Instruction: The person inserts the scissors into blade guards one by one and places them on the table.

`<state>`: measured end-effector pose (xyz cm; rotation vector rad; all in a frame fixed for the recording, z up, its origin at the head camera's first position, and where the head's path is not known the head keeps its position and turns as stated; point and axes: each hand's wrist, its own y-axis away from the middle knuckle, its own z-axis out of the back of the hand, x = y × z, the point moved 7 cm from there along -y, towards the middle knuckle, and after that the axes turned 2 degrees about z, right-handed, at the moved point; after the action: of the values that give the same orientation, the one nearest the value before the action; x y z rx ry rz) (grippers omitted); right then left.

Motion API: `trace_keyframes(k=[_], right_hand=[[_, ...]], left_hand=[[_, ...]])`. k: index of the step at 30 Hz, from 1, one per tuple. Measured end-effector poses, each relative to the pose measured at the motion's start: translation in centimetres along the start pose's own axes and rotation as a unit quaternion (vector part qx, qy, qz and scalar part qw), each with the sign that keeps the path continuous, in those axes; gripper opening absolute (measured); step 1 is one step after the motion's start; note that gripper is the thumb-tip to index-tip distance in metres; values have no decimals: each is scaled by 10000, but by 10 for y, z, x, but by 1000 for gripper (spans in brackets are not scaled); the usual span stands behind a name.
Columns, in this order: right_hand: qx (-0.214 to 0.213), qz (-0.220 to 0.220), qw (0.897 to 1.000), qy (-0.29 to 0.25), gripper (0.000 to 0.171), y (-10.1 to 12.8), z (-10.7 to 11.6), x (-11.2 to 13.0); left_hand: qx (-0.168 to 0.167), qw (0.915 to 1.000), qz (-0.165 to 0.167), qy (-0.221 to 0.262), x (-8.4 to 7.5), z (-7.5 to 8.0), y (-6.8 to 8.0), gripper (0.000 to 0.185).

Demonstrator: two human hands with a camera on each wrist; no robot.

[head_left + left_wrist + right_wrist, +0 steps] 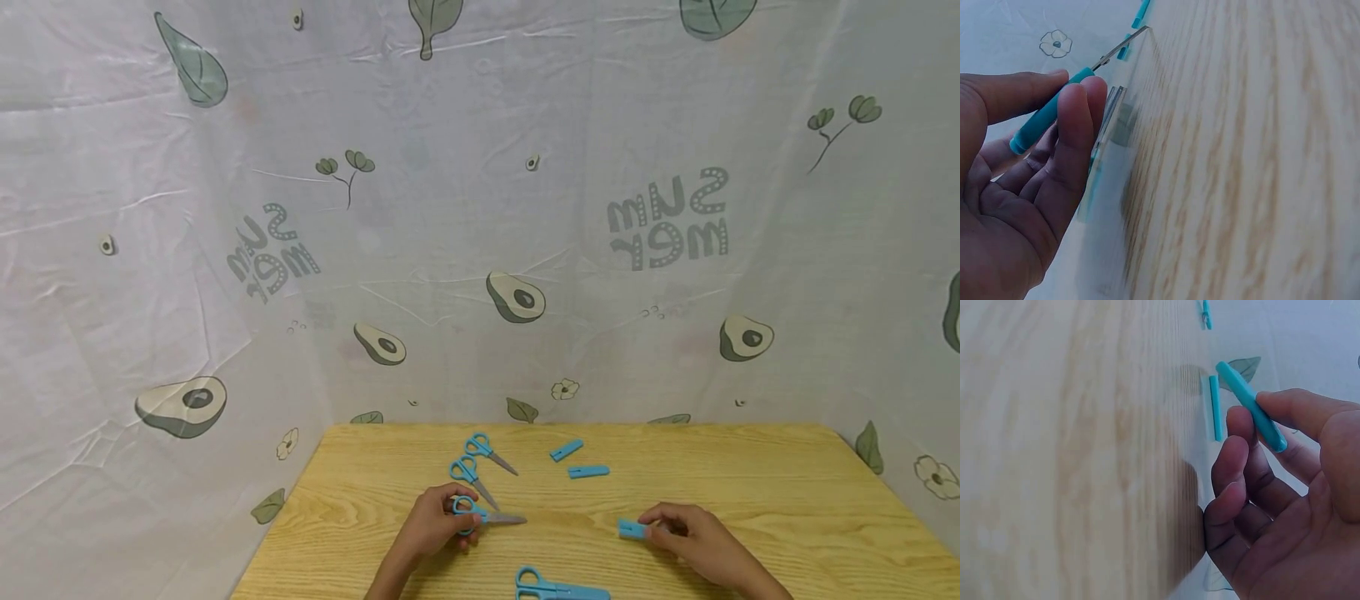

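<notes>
My left hand [433, 523] pinches the blue handles of a small pair of scissors [504, 518], blades pointing right. In the left wrist view, thumb and fingers grip the scissors' handle [1047, 115] with the bare blade beyond. My right hand [693, 540] pinches a blue blade cover [632, 529], its open end facing the scissors across a gap. That cover [1250, 405] sits between thumb and fingertips in the right wrist view. Two more uncovered scissors, an upper pair [489, 452] and a lower pair [474, 481], lie just beyond my left hand.
Two loose blue covers, one tilted [567, 450] and one nearly level [588, 472], lie toward the back of the wooden table [765, 467]. Near the front edge lies a covered pair of scissors [562, 591]. A printed sheet [450, 225] hangs behind and at the sides.
</notes>
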<state>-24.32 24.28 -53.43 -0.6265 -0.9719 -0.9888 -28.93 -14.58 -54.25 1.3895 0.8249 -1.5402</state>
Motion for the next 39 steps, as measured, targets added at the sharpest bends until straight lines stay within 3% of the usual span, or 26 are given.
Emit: trace_keyframes(k=[24, 39], right_hand=[[208, 205, 9984, -478, 32, 7, -2, -1], [432, 172, 9964, -704, 31, 7, -7, 3]], left_hand=[[47, 10000, 25, 35, -7, 2, 2, 31], [415, 9990, -92, 141, -17, -7, 6, 33]])
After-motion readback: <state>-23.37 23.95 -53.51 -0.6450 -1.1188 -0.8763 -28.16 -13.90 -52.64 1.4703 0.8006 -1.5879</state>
